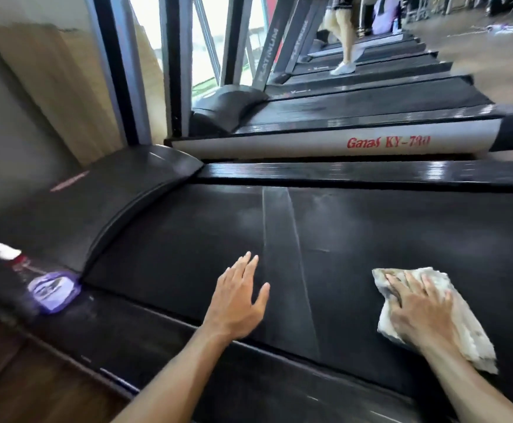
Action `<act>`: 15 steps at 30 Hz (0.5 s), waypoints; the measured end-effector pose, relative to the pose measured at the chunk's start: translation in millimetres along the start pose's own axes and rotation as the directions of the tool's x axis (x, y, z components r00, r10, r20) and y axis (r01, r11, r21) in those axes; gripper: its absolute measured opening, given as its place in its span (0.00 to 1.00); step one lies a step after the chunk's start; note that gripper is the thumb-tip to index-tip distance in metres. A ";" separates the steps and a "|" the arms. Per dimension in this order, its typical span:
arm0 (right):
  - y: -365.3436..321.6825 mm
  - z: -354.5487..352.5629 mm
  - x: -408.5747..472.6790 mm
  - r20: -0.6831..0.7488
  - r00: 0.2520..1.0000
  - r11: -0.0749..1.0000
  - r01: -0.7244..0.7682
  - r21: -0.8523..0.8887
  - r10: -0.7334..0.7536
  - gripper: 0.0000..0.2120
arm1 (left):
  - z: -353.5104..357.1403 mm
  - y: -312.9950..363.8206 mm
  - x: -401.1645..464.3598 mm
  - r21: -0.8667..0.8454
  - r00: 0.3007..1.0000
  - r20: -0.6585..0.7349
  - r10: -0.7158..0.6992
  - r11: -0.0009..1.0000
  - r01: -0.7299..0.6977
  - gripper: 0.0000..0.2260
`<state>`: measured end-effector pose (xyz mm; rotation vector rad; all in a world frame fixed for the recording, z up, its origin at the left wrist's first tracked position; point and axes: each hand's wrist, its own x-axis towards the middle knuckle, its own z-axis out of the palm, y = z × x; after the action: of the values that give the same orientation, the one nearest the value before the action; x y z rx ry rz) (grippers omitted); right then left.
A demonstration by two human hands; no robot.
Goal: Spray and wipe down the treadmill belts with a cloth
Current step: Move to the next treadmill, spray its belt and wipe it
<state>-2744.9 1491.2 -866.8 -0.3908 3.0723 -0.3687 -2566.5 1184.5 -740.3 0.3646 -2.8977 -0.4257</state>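
Right hand (418,311) pressing flat on cloth (462,328) on treadmill belt (188,239), left hand (238,300) lying spread beside it, neighbouring treadmill rail (279,145) reading "Ganas KY-780", spray bottle (51,288) lying at the left.

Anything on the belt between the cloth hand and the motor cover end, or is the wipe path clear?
Only the left hand, resting flat on the belt between the cloth under the right hand and the motor cover. The spray bottle lies off the belt.

right hand (418,309) presses a cloth (459,325) flat on the treadmill belt (371,239); left hand (238,297) rests flat beside it.
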 end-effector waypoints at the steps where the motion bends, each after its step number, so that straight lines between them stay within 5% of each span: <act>1: -16.2 -0.4 0.4 -0.042 0.995 0.995 0.090 -0.033 -0.092 0.25 | -5.5 -14.3 -3.4 -0.005 1.000 -0.030 -0.008 1.000 0.008 0.29; 5: -98.5 -3.1 15.4 -0.138 0.922 0.930 0.348 -0.119 -0.363 0.26 | -43.3 -94.0 -12.1 0.039 0.990 -0.131 -0.045 0.998 0.051 0.28; 11: -223.8 61.7 25.9 0.116 0.939 0.938 0.333 -0.093 -0.322 0.22 | -87.7 -225.1 -30.1 0.144 0.956 -0.258 -0.137 0.973 0.178 0.30; 15: -323.2 77.5 22.1 0.095 0.930 0.927 0.362 -0.093 -0.354 0.22 | -108.6 -297.5 -44.6 0.073 0.883 -0.399 -0.249 0.951 0.302 0.30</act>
<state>-2683.4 1163.8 -865.8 -0.9546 2.9448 -0.1846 -2436.7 892.2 -735.3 0.7947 -2.4970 -0.1716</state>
